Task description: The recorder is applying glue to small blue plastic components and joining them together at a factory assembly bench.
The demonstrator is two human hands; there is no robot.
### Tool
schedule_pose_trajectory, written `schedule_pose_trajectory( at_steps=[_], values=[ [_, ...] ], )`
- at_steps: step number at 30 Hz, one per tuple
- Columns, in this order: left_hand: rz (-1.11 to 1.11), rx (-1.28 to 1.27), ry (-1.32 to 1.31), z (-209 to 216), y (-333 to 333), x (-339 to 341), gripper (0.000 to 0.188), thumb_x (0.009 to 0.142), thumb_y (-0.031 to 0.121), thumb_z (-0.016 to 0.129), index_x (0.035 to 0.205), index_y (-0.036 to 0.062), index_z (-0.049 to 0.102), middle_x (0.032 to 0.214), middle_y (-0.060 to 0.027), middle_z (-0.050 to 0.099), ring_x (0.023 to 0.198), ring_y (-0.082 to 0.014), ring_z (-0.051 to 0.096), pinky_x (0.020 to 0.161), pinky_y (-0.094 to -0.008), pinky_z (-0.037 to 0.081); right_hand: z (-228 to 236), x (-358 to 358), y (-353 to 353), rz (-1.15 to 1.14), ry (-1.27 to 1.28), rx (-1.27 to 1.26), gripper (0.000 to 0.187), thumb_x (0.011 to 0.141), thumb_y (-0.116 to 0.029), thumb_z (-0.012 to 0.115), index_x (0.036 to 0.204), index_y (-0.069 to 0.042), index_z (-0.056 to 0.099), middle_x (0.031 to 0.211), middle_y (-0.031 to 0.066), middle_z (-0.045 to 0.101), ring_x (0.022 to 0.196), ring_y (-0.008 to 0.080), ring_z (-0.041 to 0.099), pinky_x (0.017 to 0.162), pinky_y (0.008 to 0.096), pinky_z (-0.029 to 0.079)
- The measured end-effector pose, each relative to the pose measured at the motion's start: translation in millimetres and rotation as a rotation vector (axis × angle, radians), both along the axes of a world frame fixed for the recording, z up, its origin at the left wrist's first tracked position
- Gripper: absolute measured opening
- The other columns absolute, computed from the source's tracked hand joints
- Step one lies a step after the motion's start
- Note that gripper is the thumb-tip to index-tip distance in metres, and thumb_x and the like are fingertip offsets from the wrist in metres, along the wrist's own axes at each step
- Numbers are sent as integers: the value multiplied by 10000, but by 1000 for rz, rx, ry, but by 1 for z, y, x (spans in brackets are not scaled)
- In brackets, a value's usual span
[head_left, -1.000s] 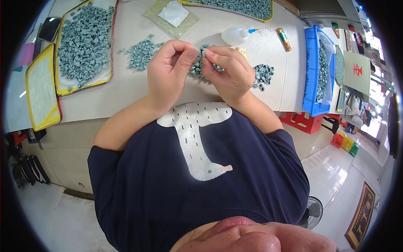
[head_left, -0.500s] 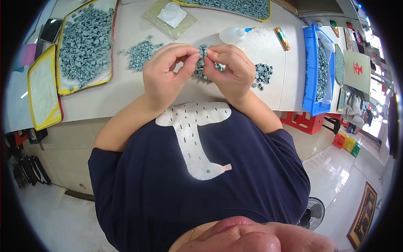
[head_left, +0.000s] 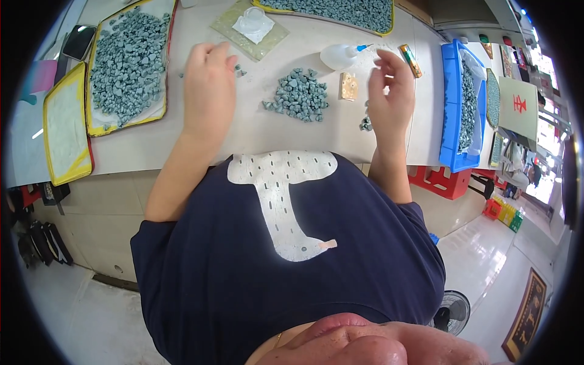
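Note:
My left hand [head_left: 210, 88] is over the left part of the table, slightly blurred, its fingers loosely bent and apart. It covers most of a small group of grey-green stone pieces [head_left: 239, 70], a few of which show beside it. My right hand [head_left: 392, 91] hangs above another small group of stone pieces [head_left: 365, 124], thumb and fingers spread with nothing seen between them. Between the hands lies a heap of rough grey-green stone pieces [head_left: 299, 96]. A small beige speckled block [head_left: 349, 86] is just left of my right hand.
A yellow-edged tray of stones [head_left: 168, 79] lies left, beside an upright yellow-rimmed board [head_left: 66, 125] and a phone [head_left: 79, 42]. At the back are a squeeze bottle [head_left: 338, 57], a clear cup [head_left: 253, 23] on a mat and another stone tray [head_left: 394, 18]. A blue bin [head_left: 450, 109] stands right.
My hands were together over the middle heap, pinching a small stone piece. They have parted, left and right, uncovering the heap and the beige block; the piece is no longer seen between them.

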State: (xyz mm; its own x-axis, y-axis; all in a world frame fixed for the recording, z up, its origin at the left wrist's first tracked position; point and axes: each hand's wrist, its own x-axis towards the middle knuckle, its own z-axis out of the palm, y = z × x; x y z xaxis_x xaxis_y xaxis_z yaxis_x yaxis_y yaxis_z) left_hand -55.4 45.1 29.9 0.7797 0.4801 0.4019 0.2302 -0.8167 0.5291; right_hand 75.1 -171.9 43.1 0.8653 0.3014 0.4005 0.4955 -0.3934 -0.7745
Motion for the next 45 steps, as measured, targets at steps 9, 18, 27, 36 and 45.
schedule_pose_trajectory(
  at_steps=[9, 18, 27, 36, 45],
  values=[
    [67, 75, 184, -14, 9, -2, 83, 813, 43, 628, 873, -12, 640, 868, -150, 601, 777, -330, 600, 708, -399, 487, -15, 9, 14, 147, 387, -418, 360, 815, -209, 712, 1095, -14, 600, 960, 119, 617, 817, 101, 573, 633, 209, 419],
    [-182, -488, -46, 8, -20, 2, 102, 848, 79, 638, 905, 0, 605, 800, -61, 582, 715, -164, 568, 645, -290, 463, -13, 0, 9, 341, 309, 147, 335, 817, -52, 699, 1119, -10, 557, 1004, 119, 607, 886, 167, 586, 766, 277, 496],
    [-547, -1645, -223, -1, -26, -7, 128, 960, 90, 514, 1018, -23, 531, 840, -29, 558, 695, -87, 477, 656, -214, 414, 17, -5, 4, 413, -227, -168, 417, 699, -19, 763, 1092, -28, 625, 974, 93, 619, 876, 201, 604, 714, 296, 518],
    [-492, -1369, -303, -3, -28, -12, 77, 960, 56, 497, 1001, -8, 513, 925, -46, 556, 711, -89, 483, 680, -220, 428, 30, -7, 5, 412, -440, -111, 424, 594, 22, 787, 1000, -46, 686, 912, 70, 618, 797, 202, 606, 658, 293, 511],
    [-565, -1319, -335, -11, -22, -14, 50, 961, 35, 481, 993, 5, 506, 1009, -62, 553, 721, -88, 477, 685, -209, 426, 29, -4, 11, 357, -658, -177, 450, 508, -53, 754, 945, -148, 711, 842, -9, 622, 796, 178, 609, 699, 305, 428]
  ],
)
